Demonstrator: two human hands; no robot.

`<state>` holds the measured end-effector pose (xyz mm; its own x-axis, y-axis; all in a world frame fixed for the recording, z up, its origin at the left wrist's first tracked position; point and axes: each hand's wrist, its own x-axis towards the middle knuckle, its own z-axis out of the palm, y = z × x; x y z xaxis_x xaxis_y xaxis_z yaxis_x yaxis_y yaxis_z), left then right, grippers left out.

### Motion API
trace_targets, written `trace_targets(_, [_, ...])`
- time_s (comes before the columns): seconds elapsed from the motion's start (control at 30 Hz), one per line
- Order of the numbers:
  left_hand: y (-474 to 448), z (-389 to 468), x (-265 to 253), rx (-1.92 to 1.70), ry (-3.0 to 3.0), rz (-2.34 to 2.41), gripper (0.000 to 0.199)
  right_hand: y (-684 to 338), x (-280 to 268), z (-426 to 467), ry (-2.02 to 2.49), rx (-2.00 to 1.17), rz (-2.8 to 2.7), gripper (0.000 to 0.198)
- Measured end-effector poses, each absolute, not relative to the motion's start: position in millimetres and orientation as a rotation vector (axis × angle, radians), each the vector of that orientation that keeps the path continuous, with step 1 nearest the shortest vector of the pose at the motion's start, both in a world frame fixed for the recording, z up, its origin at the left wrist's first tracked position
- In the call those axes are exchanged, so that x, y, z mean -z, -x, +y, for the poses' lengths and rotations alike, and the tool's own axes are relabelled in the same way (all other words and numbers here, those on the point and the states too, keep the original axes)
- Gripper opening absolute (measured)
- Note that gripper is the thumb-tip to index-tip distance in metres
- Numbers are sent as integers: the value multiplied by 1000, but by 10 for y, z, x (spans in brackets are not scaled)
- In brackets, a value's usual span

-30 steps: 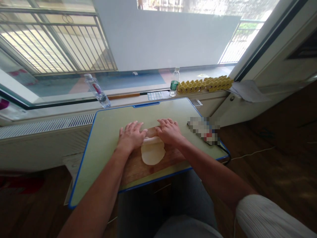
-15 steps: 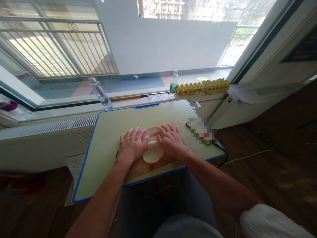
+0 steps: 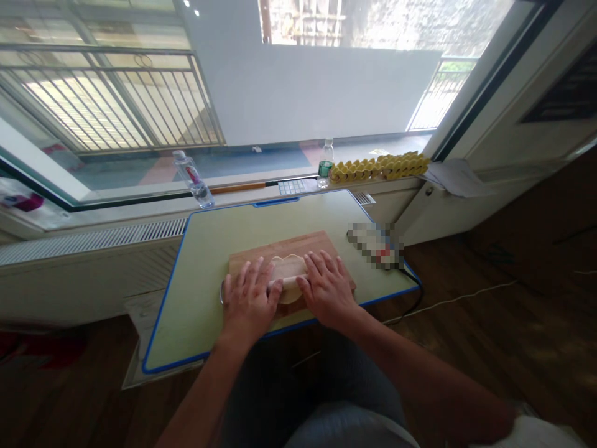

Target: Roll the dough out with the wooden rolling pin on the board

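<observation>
A pale rolling pin (image 3: 290, 282) lies across a thin round sheet of dough (image 3: 287, 267) on a wooden cutting board (image 3: 270, 251). My left hand (image 3: 249, 291) rests on the pin's left end, fingers spread and stretched forward, thumb beside the dough. On the right end, my right hand (image 3: 327, 285) lies palm down with its fingers out flat. Both palms hide the pin's ends; only its middle shows. The dough's far edge looks wavy, and some dough shows on the near side of the pin.
The board sits on a light-green table (image 3: 196, 274) with blue edging. At the table's right is a pixelated object (image 3: 375, 244) with a black cord. Along the windowsill stand a tilted-looking bottle (image 3: 193, 179), a green-labelled bottle (image 3: 325, 167) and yellow egg-carton-like trays (image 3: 380, 168).
Both hands have moved toward me with the rolling pin, from the dough's far part to its nearer part. More of the board's far side and the dough's far edge now shows.
</observation>
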<state>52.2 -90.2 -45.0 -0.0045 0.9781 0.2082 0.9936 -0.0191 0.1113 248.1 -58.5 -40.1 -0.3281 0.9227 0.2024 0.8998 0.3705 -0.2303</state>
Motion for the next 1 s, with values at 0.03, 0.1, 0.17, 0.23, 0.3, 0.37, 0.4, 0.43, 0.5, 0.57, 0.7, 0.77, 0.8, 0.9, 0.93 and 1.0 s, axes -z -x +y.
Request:
trace_targets(0.03, [-525,-942,462,365,2168,-2142,58,-2495,416,-632,1596,-107,-2332,60])
trace_targets(0.1, [-531,-1003,480,398,2171,-2126,59,-2519,452,-708,1569,-101,-2321,62])
trace_targets(0.17, [-536,-1027,484,421,2172,-2122,60,-2534,484,-740,1547,-100,-2316,64])
trace_targets(0.23, [-539,-1005,472,423,2171,-2130,59,-2531,504,-719,1545,-100,-2314,65])
trace_targets(0.3, [-541,-941,448,403,2170,-2145,59,-2511,507,-646,1557,-99,-2316,64])
trace_targets(0.37, [-538,-841,417,370,2165,-2156,59,-2480,494,-537,1578,-97,-2314,63])
trace_targets(0.4, [-535,-782,401,351,2163,-2158,59,-2463,482,-474,1592,-99,-2313,63])
trace_targets(0.43, [-531,-720,385,331,2161,-2161,59,-2446,466,-409,1605,-104,-2314,63])
trace_targets(0.5, [-519,-594,356,295,2161,-2170,59,-2415,427,-281,1632,-116,-2322,64])
trace_targets(0.57, [-508,-486,329,269,2166,-2180,60,-2391,383,-172,1644,-120,-2337,65])
trace_targets(0.7, [-503,-400,293,229,2170,-2193,60,-2372,330,-92,1656,-112,-2361,66])
trace_targets(0.77, [-509,-437,294,215,2164,-2199,60,-2383,331,-143,1658,-119,-2368,65])
trace_targets(0.8, [-513,-471,300,211,2164,-2200,60,-2393,336,-184,1655,-124,-2370,65])
trace_targets(0.9, [-526,-593,334,210,2176,-2200,61,-2433,340,-301,1645,-159,-2385,65])
trace_targets(0.93, [-530,-626,347,214,2180,-2201,62,-2444,331,-314,1643,-181,-2395,65])
trace_targets(1.0, [-535,-661,368,217,2189,-2203,63,-2455,298,-273,1647,-239,-2414,66])
